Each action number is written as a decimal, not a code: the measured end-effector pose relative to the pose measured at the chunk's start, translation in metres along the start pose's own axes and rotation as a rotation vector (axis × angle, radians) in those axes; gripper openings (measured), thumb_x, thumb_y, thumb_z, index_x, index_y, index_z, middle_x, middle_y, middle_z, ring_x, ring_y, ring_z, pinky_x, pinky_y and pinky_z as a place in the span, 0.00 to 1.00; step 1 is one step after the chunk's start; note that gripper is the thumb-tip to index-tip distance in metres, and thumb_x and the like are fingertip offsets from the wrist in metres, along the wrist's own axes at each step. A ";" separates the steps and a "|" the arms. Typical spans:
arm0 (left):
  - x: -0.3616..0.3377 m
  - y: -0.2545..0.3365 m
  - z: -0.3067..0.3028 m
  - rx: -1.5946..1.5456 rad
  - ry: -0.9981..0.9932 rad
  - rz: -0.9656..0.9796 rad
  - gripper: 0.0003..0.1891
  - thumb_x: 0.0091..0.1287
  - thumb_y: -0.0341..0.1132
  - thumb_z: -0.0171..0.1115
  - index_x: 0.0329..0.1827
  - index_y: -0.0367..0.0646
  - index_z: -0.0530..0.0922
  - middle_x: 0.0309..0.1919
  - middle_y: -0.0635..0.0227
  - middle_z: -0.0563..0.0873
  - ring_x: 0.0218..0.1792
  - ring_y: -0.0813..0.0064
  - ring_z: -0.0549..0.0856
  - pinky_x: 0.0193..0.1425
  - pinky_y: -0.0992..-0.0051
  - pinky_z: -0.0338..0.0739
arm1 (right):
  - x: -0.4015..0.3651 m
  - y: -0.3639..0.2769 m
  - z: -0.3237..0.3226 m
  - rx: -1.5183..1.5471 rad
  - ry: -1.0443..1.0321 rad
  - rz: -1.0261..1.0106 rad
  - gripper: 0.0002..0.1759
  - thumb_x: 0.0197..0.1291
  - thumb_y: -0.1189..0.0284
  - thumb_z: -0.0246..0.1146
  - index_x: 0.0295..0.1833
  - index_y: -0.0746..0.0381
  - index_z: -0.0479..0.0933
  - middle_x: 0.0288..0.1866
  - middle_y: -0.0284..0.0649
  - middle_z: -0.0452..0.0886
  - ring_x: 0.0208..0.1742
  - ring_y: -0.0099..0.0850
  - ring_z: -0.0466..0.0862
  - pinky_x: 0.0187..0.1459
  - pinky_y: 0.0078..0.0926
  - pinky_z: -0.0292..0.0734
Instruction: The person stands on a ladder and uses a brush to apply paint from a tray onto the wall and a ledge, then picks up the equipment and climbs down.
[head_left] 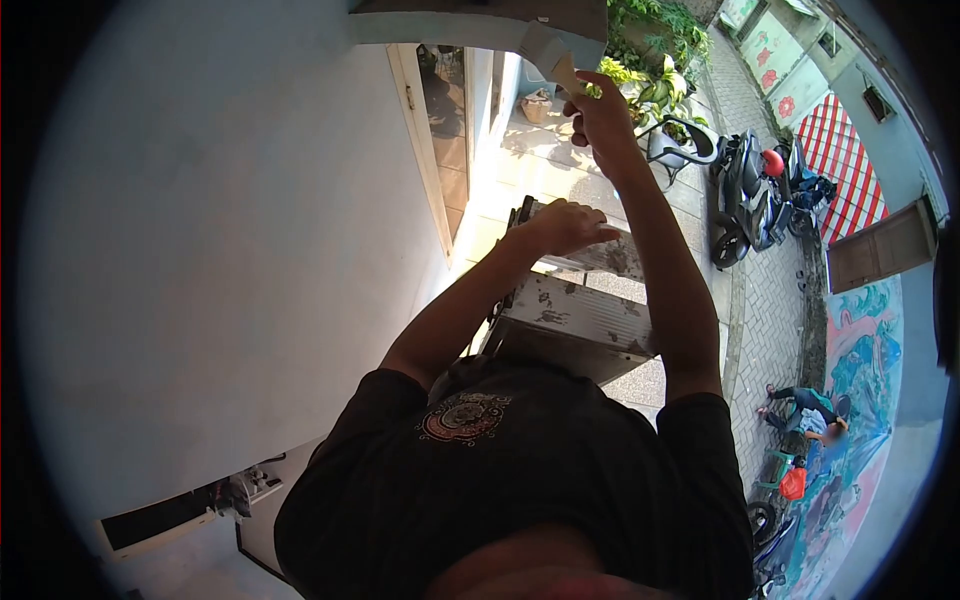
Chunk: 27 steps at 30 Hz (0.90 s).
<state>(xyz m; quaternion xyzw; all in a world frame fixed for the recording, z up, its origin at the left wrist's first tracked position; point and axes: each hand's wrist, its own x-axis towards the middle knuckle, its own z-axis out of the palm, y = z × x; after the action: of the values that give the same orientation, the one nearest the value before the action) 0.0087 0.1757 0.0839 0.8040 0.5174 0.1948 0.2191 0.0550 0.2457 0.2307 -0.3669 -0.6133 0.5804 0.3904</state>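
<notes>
My right hand (603, 115) is raised and closed round the pale handle of a wide paintbrush (566, 72). The brush's head lies over the edge of a light-coloured beam (450, 32) overhead, and its bristles are hard to make out. Lower down, my left hand (568, 228) grips the upper part of a metal ladder (570, 312) with its fingers curled over the edge. The ladder's steps are ribbed and spotted with dark stains, and it stands directly in front of my body.
A pale wall (250, 180) fills the left side, beside a door frame (420, 140). Plants (660, 85), a chair (680, 150) and motorcycles (745, 190) stand at the upper right. A person (805, 410) is down in the paved alley (765, 320) by a painted wall.
</notes>
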 end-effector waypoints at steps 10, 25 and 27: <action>0.001 0.003 -0.001 0.031 -0.041 -0.032 0.39 0.75 0.69 0.36 0.60 0.41 0.79 0.53 0.51 0.86 0.57 0.53 0.83 0.66 0.57 0.71 | -0.023 -0.014 -0.023 -0.008 -0.095 -0.022 0.20 0.69 0.76 0.56 0.65 0.63 0.68 0.29 0.35 0.76 0.18 0.16 0.59 0.20 0.19 0.52; 0.000 0.005 -0.006 0.016 -0.028 -0.029 0.38 0.75 0.68 0.37 0.58 0.42 0.81 0.51 0.53 0.87 0.55 0.53 0.84 0.64 0.56 0.72 | -0.020 0.013 -0.042 0.067 0.120 -0.017 0.20 0.69 0.78 0.56 0.65 0.63 0.68 0.31 0.38 0.77 0.18 0.16 0.62 0.18 0.20 0.57; -0.001 0.006 -0.003 0.006 -0.026 -0.035 0.35 0.77 0.65 0.42 0.57 0.41 0.82 0.50 0.53 0.87 0.54 0.53 0.85 0.64 0.56 0.73 | -0.039 0.010 -0.057 0.157 0.088 -0.012 0.21 0.69 0.78 0.57 0.66 0.64 0.67 0.30 0.37 0.77 0.18 0.14 0.61 0.18 0.17 0.54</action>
<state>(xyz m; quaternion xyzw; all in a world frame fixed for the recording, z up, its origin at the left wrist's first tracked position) 0.0111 0.1728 0.0901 0.7977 0.5292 0.1791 0.2268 0.1230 0.2353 0.2195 -0.3567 -0.5503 0.6076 0.4480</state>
